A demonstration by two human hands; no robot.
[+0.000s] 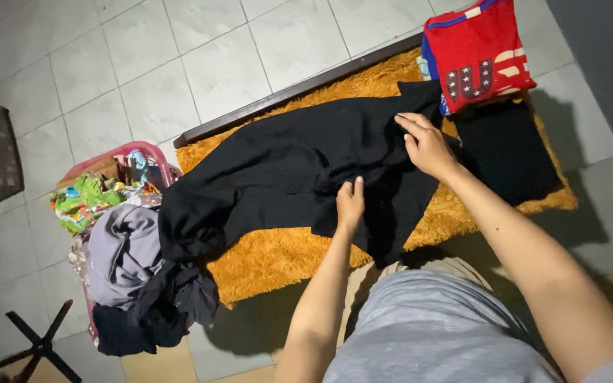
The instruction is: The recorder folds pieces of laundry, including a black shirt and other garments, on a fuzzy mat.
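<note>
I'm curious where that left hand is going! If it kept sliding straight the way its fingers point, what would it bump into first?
Probably just more of the black garment, which the left hand already rests on. Beyond that comes the orange rug.
</note>
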